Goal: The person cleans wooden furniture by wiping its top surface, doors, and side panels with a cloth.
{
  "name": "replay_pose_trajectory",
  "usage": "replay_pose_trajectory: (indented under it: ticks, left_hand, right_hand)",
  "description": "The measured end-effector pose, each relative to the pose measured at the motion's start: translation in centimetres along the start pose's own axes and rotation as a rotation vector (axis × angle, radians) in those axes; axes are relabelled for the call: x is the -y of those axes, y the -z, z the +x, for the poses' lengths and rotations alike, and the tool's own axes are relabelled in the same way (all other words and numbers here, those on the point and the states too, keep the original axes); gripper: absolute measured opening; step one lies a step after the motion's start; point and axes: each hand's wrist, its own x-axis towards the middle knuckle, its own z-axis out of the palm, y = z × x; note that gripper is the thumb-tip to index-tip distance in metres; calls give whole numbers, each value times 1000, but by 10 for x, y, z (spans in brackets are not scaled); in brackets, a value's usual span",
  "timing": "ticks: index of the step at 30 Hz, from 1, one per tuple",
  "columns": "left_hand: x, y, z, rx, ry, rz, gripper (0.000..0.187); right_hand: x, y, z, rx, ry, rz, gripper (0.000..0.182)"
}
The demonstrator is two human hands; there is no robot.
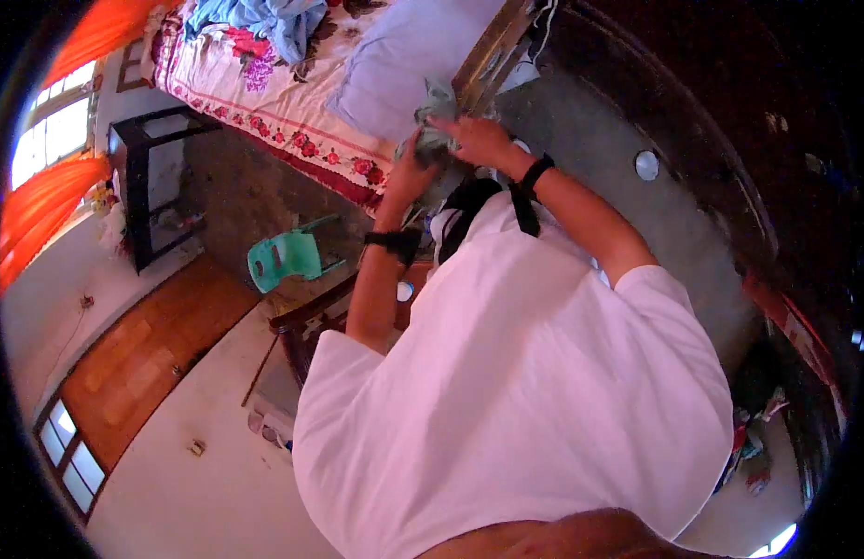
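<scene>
Near the bed's corner, both my hands are on a crumpled grey-green cloth (436, 140). My left hand (411, 177) grips its lower left part with bent fingers. From the right, my right hand (477, 140) holds the same cloth, its fingers pointing left across it. The upper end of the cloth sticks up above my fingers, beside a lavender pillow (385, 70). Each wrist has a black band. Fingertips are partly hidden in the folds.
A bed with a floral sheet (292, 126) lies ahead, blue clothing (278, 23) heaped on it. Its wooden edge (493, 56) runs beside the pillow. A green plastic chair (285, 257) stands to the left, near a dark frame table (134, 186) and a brown wooden door (157, 349).
</scene>
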Motion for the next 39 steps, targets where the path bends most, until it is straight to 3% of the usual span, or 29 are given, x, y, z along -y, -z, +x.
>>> replay_pose_trajectory:
  ticks: [2, 4, 5, 8, 10, 12, 14, 15, 17, 18, 20, 22, 23, 24, 26, 28, 29, 31, 32, 34, 36, 38, 39]
  left_hand:
    - [23, 8, -35, -77, 22, 47, 72]
    - [27, 18, -47, 12, 135, 163, 72]
    - [37, 16, -41, 25, 113, 142, 72]
    - [29, -10, -19, -106, -46, 231, 69]
    - [-41, 8, -2, -68, 135, 424, 66]
    - [-45, -3, 27, -88, 59, 423, 65]
    - [-44, -15, 60, -88, -4, 243, 59]
    - [-41, -21, 74, -79, -17, 226, 59]
    - [-46, -32, 100, 146, -322, -798, 49]
    - [-67, -29, 97, 146, -340, -811, 49]
    - [-121, -3, 70, 321, -92, -1179, 40]
    - [-140, 0, 64, 358, -52, -1235, 40]
    - [-149, 1, 61, 394, 7, -1293, 41]
    - [-159, 1, 59, 397, -12, -1279, 41]
    - [-180, 0, 54, 507, -230, -1131, 45]
    - [-189, -16, 48, 476, -304, -953, 40]
    - [-193, -24, 45, 457, -339, -864, 38]
    - [-207, -38, 53, 515, -388, -769, 37]
    - [-222, -48, 58, 612, -523, -897, 37]
    - [-265, -58, 63, 727, -672, -984, 37]
    - [-311, -74, 59, 562, -558, -590, 40]
    - [-335, -106, 72, 553, -662, -571, 43]
    - [-345, -120, 76, 532, -755, -578, 46]
  right_hand:
    - [-5, -12, -3, 19, 19, -19, 81]
    - [10, -4, -15, 270, 76, -111, 85]
    - [12, -1, -18, 272, 48, -128, 85]
    - [5, -2, -24, 204, 49, -187, 88]
    - [-9, -14, -27, 5, -113, -131, 86]
    - [-8, 3, -38, -21, -243, -88, 81]
    - [-13, 3, -39, -230, -483, 307, 73]
    - [-13, 2, -41, -318, -468, 331, 68]
    - [4, 23, -52, -369, -423, 423, 68]
    - [17, 43, -57, -422, -358, 533, 69]
    - [40, 89, -76, -441, -288, 648, 77]
    - [38, 113, -91, -511, -33, 667, 86]
    - [29, 119, -98, -531, -22, 666, 86]
    - [16, 124, -104, -523, -63, 745, 89]
    - [-14, 130, -120, -530, -77, 812, 91]
    - [-49, 125, -137, -464, -192, 465, 77]
    - [-63, 121, -147, -478, -173, 459, 77]
    - [-76, 116, -163, -505, 21, 823, 68]
    - [-80, 120, -171, -522, 52, 825, 68]
    - [-77, 136, -188, -516, -45, 943, 64]
    - [-98, 149, -202, -649, 34, 1037, 62]
    - [-137, 166, -227, -795, 57, 677, 60]
    - [-155, 158, -236, -992, -16, 570, 55]
